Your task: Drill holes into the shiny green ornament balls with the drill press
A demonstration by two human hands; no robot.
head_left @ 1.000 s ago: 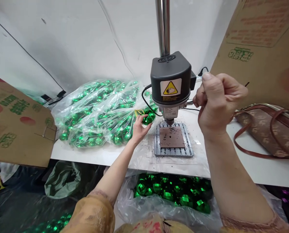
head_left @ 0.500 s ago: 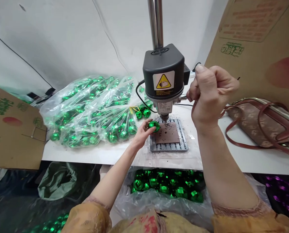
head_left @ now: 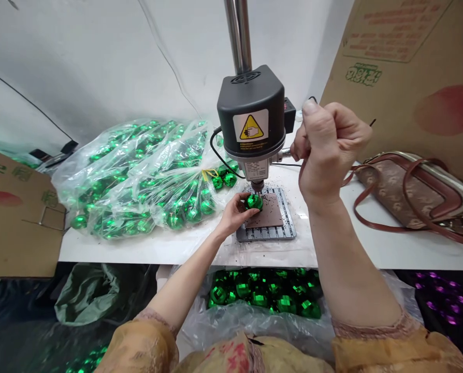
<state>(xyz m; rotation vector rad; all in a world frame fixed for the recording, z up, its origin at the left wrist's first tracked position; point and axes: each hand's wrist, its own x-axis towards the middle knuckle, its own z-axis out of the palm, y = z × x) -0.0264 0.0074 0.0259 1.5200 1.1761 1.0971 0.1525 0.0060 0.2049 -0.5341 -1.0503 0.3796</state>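
Shiny green faceted bauble (head_left: pixel 254 202) just below drill bit (head_left: pixel 257 187)

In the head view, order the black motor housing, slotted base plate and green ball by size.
Largest, unranked: the motor housing and base plate look close; the housing is nearer the camera. Smallest: the green ball in the left hand.

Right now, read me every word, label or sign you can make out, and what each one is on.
Warning sticker on the drill press head: yellow triangle with a hand sign, then "Attention", as far as I can tell; the finer print is too small.
Small label below it: too small to read.
Cardboard carton: green characters and a red-brown print block, too blurred to read.
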